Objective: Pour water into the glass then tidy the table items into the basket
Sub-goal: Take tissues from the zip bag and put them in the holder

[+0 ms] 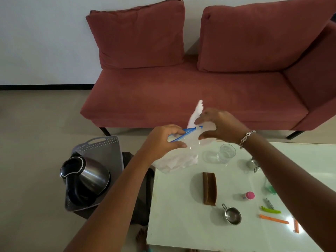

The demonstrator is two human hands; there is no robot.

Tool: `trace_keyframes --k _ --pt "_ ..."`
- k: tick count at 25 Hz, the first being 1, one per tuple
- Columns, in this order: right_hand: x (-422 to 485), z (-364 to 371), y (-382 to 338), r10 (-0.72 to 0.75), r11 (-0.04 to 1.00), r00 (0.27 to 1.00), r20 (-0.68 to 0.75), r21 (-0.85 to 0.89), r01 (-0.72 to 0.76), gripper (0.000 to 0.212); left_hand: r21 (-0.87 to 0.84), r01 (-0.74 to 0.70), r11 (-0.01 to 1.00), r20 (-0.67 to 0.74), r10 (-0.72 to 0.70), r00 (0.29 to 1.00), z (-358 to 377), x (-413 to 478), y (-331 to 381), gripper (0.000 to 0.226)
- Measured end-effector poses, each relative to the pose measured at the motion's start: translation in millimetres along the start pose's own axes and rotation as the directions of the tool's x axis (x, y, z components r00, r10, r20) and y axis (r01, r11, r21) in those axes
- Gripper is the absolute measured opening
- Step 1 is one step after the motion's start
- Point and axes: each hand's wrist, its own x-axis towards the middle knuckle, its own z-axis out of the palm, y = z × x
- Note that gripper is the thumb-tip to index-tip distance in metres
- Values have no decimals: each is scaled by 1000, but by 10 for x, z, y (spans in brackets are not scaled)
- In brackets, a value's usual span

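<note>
My left hand (163, 140) grips a blue clip (183, 134) that sits across the neck of a clear plastic bag (179, 160). My right hand (218, 126) pinches the bag's upper part just right of the clip, above the far left corner of the white table (181, 233). A clear glass (226, 153) with water stands on the table behind the bag. The steel kettle (87, 177) sits in a grey perforated basket (101, 144) on the floor to the left.
On the table lie a brown comb-like holder (210, 188), a small steel cup (232, 215), another steel cup (253, 163), a pink-capped bottle (248, 195), green (271, 210) and orange clips (273, 219). A red sofa (181, 91) stands behind.
</note>
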Motion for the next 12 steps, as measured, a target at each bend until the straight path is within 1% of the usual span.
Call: trace_keyframes --k 2,4,5,7,8,10,12 --pt "7 148 -41 -35 999 998 -43 -32 34 33 32 -34 999 -20 34 999 43 -4 -2 31" --pt "18 236 -73 -55 998 990 -129 -24 52 22 66 -77 995 -64 81 995 61 -19 -25 28" --pt "20 280 -74 -55 998 986 -160 -15 53 19 75 -68 995 -72 73 995 61 -29 -58 30" --pt "0 398 -69 -50 999 982 -184 -3 50 18 117 23 993 -36 -18 999 62 -56 -171 33" --pt "-24 493 -59 -45 999 983 -178 8 47 17 156 79 985 7 -81 997 73 -75 -249 29" --pt "-97 731 -33 -19 999 990 -140 38 25 16 198 184 963 118 -210 971 132 -121 -414 17" --pt "-201 1011 -1 13 998 997 -80 70 -7 17 217 249 944 220 -296 930 242 -186 -544 16"
